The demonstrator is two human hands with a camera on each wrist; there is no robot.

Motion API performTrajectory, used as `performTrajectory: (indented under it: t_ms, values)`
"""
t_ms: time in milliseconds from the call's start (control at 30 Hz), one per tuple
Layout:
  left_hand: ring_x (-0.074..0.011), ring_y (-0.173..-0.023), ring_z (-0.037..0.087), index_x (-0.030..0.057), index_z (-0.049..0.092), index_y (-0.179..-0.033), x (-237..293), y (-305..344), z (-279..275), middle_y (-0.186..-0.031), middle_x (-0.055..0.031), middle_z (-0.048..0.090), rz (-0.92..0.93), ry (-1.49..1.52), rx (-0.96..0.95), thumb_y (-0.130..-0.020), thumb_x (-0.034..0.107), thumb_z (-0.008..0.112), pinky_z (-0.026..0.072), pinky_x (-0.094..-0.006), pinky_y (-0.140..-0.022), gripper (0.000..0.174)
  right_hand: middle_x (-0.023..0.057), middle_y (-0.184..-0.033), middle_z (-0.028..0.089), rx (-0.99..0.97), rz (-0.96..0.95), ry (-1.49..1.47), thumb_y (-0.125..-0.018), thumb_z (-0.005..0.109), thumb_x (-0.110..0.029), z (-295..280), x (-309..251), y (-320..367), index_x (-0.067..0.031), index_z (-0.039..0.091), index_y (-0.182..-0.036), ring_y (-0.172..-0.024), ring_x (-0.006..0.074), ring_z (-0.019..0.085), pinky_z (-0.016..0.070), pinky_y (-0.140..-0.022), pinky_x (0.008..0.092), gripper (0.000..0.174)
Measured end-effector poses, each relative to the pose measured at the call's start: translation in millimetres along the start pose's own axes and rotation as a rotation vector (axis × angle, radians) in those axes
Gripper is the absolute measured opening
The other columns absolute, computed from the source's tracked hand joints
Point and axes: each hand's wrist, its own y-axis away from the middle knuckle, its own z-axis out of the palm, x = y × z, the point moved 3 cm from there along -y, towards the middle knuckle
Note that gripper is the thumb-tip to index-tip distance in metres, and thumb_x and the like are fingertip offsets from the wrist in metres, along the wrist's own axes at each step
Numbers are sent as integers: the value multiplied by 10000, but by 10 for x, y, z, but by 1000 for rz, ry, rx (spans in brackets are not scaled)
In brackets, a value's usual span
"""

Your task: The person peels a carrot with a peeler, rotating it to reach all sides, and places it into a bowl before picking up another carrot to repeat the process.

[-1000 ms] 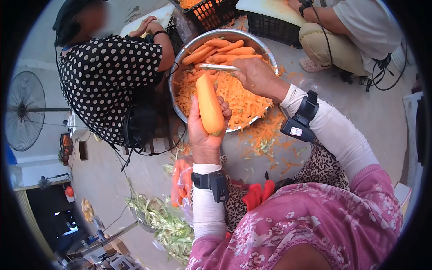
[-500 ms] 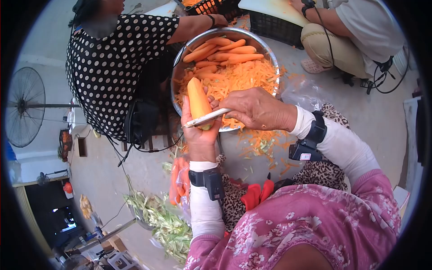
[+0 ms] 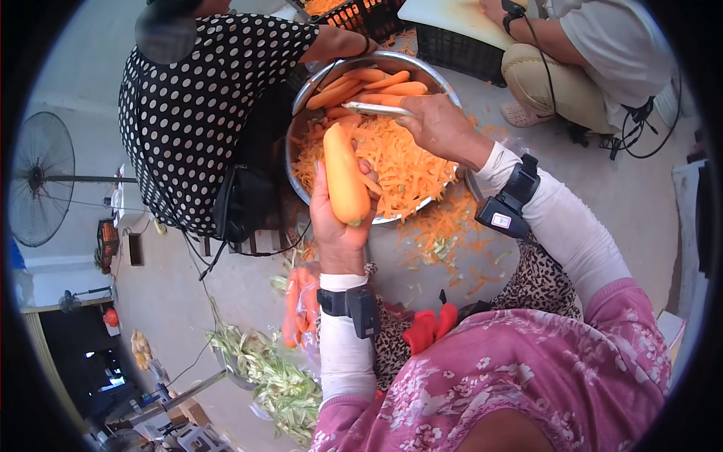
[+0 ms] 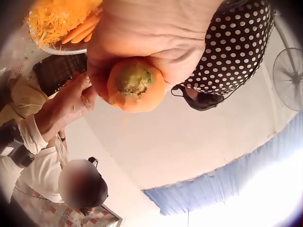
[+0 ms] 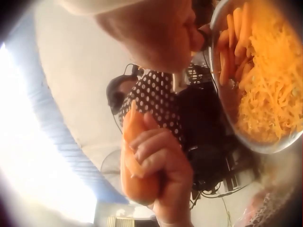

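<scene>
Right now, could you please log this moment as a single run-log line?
left hand: grips carrot | right hand: holds peeler near carrot tip | underneath: steel bowl with peelings

We see a shiny metal bowl point(image 3: 301, 98), a smooth, moist peeled carrot point(image 3: 344, 177), and a glinting metal peeler point(image 3: 374, 109).

I'm watching the head camera looking steeply down from above; both wrist cameras are peering upward at close range, and all three are sharing the carrot point(image 3: 345, 181) and the steel bowl point(image 3: 392, 56).
</scene>
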Motion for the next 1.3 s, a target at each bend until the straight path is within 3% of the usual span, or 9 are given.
performTrajectory:
  t_ms: [133,233,500,567,667,733,867,1133,1300]
  values:
    - [-242,-830,561,59,474,-1239,69,8,-84,-972,-139,573,67,51,94,-950,480,408,493,-344,-696,514,180,-725,589,49,-35,-206,-830,593,-132,-126,-262,33,-16,616,-920,-683,345,591,451,-605,411,149]
    - [-240,-827,564,58,496,-1214,87,0,-129,-938,-129,580,84,94,158,-941,494,412,492,-364,-737,521,166,-795,616,-219,-54,-285,-828,596,-150,-70,-478,177,-30,619,-951,-745,357,593,471,-653,405,173]
    - [-233,-863,558,-10,490,-1214,74,22,-120,-926,-117,576,100,-27,157,-929,457,447,487,-363,-809,549,144,-864,628,-183,-252,-418,-840,571,-164,81,-632,381,-58,617,-1039,-796,355,607,487,-701,435,230]
    - [-208,-800,505,-22,475,-1224,65,51,-26,-889,-110,522,230,-89,406,-933,441,447,473,-324,-734,547,144,-852,617,-174,-234,-361,-840,566,-160,116,-576,345,-53,597,-1012,-795,357,604,485,-686,444,205]
    - [-178,-746,417,-31,446,-1248,18,5,-78,-863,-90,444,-24,153,14,-939,422,446,429,-283,-654,548,155,-815,595,15,-192,-98,-861,565,-163,142,-326,127,-41,591,-978,-764,363,588,478,-654,426,171]
    - [-162,-729,357,-38,422,-1264,-61,15,42,-861,-76,395,2,112,140,-942,414,446,391,-264,-615,555,162,-786,582,37,-176,-117,-851,571,-160,138,-171,14,-43,578,-941,-749,380,571,462,-639,451,148]
    - [-172,-747,396,-34,421,-1261,-59,18,111,-879,-90,433,-27,41,-14,-945,413,440,410,-269,-629,548,184,-750,579,-104,58,74,-820,573,-116,132,-3,2,-26,570,-911,-744,394,566,449,-636,450,129]
    - [-216,-797,505,-23,472,-1193,114,-14,-160,-881,-113,510,180,45,266,-950,422,427,451,-312,-702,510,167,-769,604,-220,-123,-439,-817,580,-122,-74,-563,206,-31,620,-934,-731,360,591,461,-644,417,154]
    - [-213,-799,517,-26,479,-1183,99,-12,-72,-866,-106,514,155,30,149,-940,422,449,459,-312,-703,511,143,-841,593,-249,-288,-381,-817,598,-86,30,-584,338,-36,589,-1032,-760,332,602,489,-654,397,221]
